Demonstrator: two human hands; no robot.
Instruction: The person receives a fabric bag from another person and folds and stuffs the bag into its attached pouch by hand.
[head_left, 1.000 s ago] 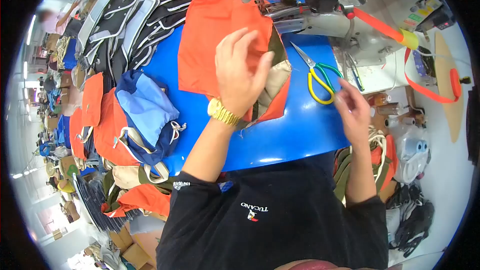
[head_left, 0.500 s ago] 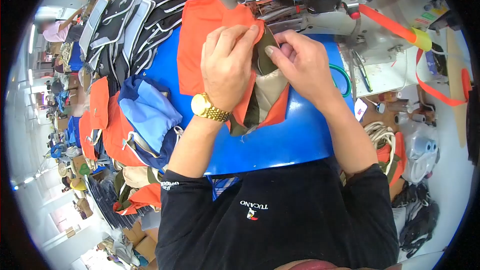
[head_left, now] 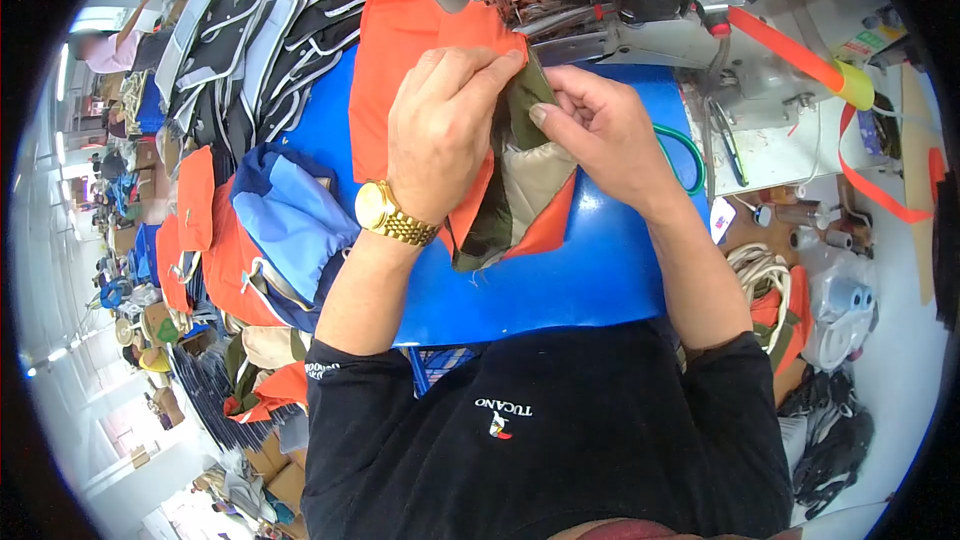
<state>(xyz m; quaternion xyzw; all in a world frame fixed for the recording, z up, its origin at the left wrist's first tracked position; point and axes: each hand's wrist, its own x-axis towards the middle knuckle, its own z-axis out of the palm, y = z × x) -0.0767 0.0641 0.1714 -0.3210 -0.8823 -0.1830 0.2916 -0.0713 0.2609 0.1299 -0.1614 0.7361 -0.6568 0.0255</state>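
Note:
An orange fabric piece (head_left: pixel 385 70) with an olive and beige lining (head_left: pixel 535 180) lies on the blue table (head_left: pixel 480 300), close to the sewing machine's needle area. Pinched at the fabric's upper edge is my left hand (head_left: pixel 440 130), with a gold watch on its wrist. To the right, my right hand (head_left: pixel 605 140) holds the olive edge between thumb and fingers. Beside this hand shows the green handle of the scissors (head_left: pixel 690 155); their other parts are hidden beneath the hand and forearm.
The sewing machine (head_left: pixel 780 30) stands at the upper right, with an orange strap (head_left: pixel 785 48) feeding in. Black bags with grey trim (head_left: pixel 240 50) are piled at upper left. Blue (head_left: pixel 290 215) and orange bags (head_left: pixel 225 260) lie left. A person (head_left: pixel 110 50) is far off.
My right hand has come from beside the scissors to the fabric and grips its olive edge. My left hand has closed on the orange edge, and the lining is spread wider.

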